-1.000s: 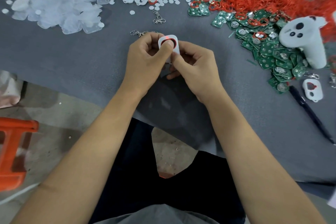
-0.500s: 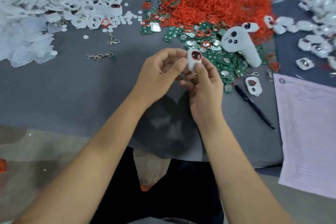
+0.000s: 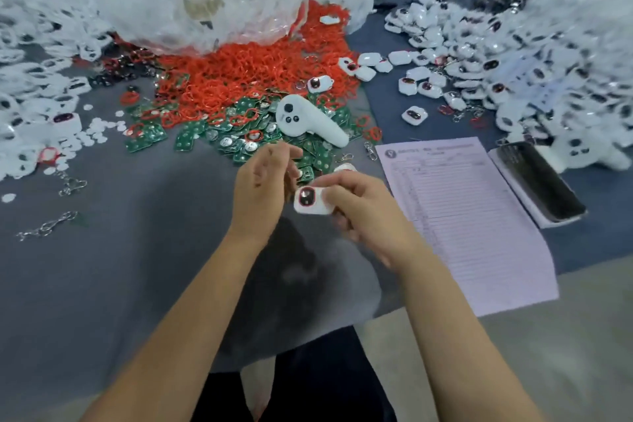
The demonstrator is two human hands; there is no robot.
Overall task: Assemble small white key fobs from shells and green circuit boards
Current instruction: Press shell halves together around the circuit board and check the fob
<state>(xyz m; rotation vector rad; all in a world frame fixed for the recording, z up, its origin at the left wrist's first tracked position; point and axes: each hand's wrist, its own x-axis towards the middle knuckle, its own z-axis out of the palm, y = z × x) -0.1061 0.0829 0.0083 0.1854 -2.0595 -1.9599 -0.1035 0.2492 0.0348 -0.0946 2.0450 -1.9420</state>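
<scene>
Two forearms raised over table (image 3: 102, 267), right hand (image 3: 363, 209) grip pinching key fob (image 3: 310, 200), left hand (image 3: 260, 188) fingers loose, empty

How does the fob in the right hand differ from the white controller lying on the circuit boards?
The fob is small and boxy, with a red-ringed dark window; the controller is larger, elongated, with black buttons. The fob is held in the right hand; the controller rests on the green boards. Both are white.

White red-ringed key fob (image 3: 311, 200) pinched by right hand (image 3: 363, 209).
</scene>
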